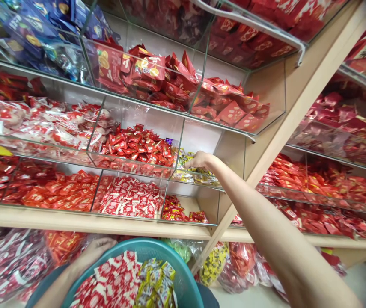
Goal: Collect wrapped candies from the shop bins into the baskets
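My right hand reaches into a clear shelf compartment, its fingers stretched out over yellow-wrapped candies; the fingertips seem to touch them. Below, a teal plastic basket rests at my lap. My left hand is curled at its far left rim; the fingertips are partly hidden. Inside the basket, red-and-white wrapped candies fill the left side and yellow-wrapped candies lie on the right.
Clear dividers and front panels separate the compartments. Red-wrapped candies fill the neighbouring one. A slanting wooden post stands right of my reach. Bagged candies sit under the wooden ledge.
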Demonstrator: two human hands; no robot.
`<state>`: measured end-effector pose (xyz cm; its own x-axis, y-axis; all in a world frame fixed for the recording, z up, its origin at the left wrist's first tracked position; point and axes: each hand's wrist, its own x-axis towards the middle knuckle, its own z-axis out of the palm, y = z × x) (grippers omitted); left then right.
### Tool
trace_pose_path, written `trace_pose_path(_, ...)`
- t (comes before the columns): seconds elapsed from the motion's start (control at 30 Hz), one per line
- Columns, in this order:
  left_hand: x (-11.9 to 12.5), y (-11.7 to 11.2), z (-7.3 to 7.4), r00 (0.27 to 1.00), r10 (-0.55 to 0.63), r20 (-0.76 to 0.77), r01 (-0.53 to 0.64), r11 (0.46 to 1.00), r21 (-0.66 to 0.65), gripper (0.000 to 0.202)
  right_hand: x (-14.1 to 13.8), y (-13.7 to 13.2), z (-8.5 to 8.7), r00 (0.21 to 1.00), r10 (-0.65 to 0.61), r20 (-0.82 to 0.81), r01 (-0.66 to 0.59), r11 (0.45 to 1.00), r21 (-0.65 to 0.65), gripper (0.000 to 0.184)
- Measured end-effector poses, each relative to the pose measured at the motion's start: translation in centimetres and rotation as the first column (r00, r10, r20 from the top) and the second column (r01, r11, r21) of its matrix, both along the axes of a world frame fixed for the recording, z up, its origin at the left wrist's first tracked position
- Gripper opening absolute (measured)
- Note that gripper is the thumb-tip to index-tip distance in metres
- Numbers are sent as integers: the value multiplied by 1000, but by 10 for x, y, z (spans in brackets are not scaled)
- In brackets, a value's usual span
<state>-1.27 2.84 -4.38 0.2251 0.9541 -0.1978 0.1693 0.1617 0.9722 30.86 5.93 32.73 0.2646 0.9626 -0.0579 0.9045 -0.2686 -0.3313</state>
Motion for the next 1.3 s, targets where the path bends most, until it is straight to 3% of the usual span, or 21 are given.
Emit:
trace_pose_path(0.3,1,1,-2,1000,20,-17,-20,1000,12,42,23,7,-5,998,41,-48,-41,999,10,41)
trace_pose_path(0.43,-1,2,-6,1000,11,-8,-11,1000,11,42,21,9,-10,995,55,-79,-50,996,73,42)
trace_pose_path(0.6,-4,3,-12,1000,-3,-10,3,1000,14,41,12,10,-3,994,22,-105,-9,993,116,44)
trace_pose_path(0.8,-5,5,-14,1000,-5,-7,5,1000,6,41,-1,7,1,999,20,44,-20,1000,-4,42)
trace_pose_path(0.93,-3,4,-11,1000,2,6,-2,1000,-12,41,-3,6,-3,995,31,95,-30,999,-14,42)
trace_pose_path(1.13,1,-2,-1,999,22,27,-21,999,-35,40,8,1,0,994,20,-106,-12,997,75,43)
trace_pose_path(1.3,5,-5,8,996,85,7,-84,993,-76,43,24,-27,25,972,39,-232,-6,990,139,46)
